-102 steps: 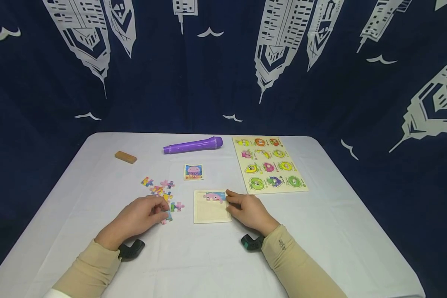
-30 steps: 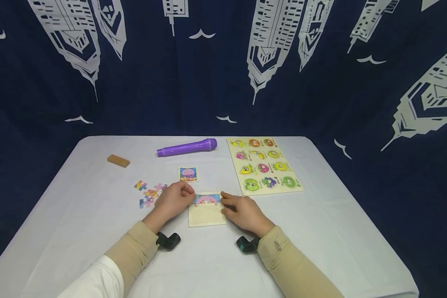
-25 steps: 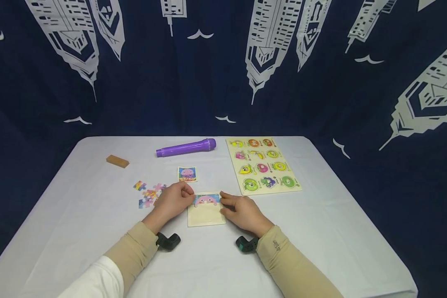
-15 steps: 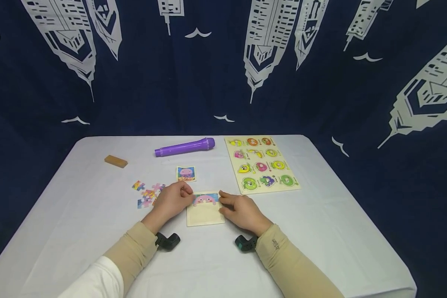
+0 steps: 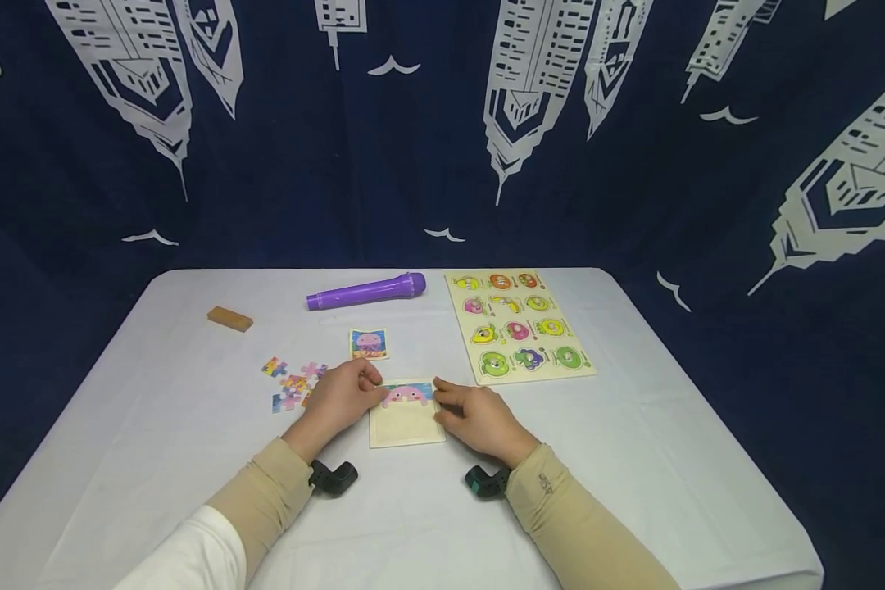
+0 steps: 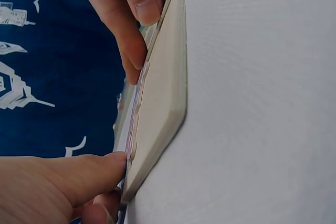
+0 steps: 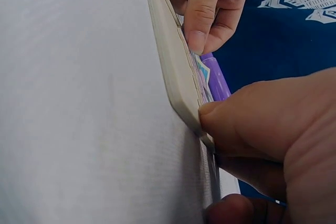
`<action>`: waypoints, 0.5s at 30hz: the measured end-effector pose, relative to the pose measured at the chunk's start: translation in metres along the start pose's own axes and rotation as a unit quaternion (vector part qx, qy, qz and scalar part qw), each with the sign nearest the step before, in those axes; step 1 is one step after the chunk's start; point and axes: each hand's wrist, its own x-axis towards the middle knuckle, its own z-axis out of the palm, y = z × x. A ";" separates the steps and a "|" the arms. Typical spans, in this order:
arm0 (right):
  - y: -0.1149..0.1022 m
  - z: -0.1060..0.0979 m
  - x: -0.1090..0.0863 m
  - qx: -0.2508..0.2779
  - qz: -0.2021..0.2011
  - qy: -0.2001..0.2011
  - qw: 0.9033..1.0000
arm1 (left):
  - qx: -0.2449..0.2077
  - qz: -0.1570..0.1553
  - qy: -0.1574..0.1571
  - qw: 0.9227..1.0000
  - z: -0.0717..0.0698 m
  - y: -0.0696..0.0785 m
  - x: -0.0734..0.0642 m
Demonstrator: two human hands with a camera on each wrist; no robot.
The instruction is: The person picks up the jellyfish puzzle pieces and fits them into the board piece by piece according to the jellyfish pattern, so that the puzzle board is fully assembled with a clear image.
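Note:
A shallow wooden puzzle tray (image 5: pixel 407 429) lies between both hands. Along its far edge runs a row of joined jigsaw pieces (image 5: pixel 407 395), showing a pink face on blue; the rest of the tray bottom is bare. My left hand (image 5: pixel 341 401) is at the tray's far left corner, thumb and fingertips pinching the end puzzle piece; that piece is mostly covered by the fingers. On the opposite side my right hand (image 5: pixel 487 416) holds the tray's right edge, its thumb (image 7: pixel 212 113) on the rim. Several loose jigsaw pieces (image 5: pixel 295 383) lie left of the left hand, partly hidden by it.
A small picture card (image 5: pixel 369 344) of a pink octopus lies just beyond the tray. Farther back are a purple microphone-shaped tube (image 5: pixel 366 292) and a brown wooden block (image 5: pixel 230 319). A fruit puzzle board (image 5: pixel 519 328) lies at the back right of the white-covered table (image 5: pixel 597 475).
Over 3.4 seconds my left hand has moved from the loose pieces to the tray's far left corner, and the row there has grown leftward. Over the last second both hands stay nearly still.

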 end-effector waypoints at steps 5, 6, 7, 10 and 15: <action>-0.001 0.001 0.000 0.001 0.000 0.001 1.000 | 0.020 0.011 -0.006 1.000 0.000 0.003 -0.002; -0.001 0.001 0.000 0.001 -0.001 0.002 1.000 | 0.027 0.016 -0.007 0.999 0.000 0.004 -0.003; -0.001 0.001 0.000 0.001 -0.002 0.002 1.000 | 0.034 0.019 -0.008 0.999 0.001 0.005 -0.003; 0.000 0.001 0.000 0.002 -0.003 0.003 1.000 | 0.060 0.022 -0.003 0.998 0.001 0.006 -0.004; 0.000 0.000 0.000 -0.002 0.001 0.000 1.000 | 0.108 0.029 0.008 0.994 -0.002 0.013 -0.009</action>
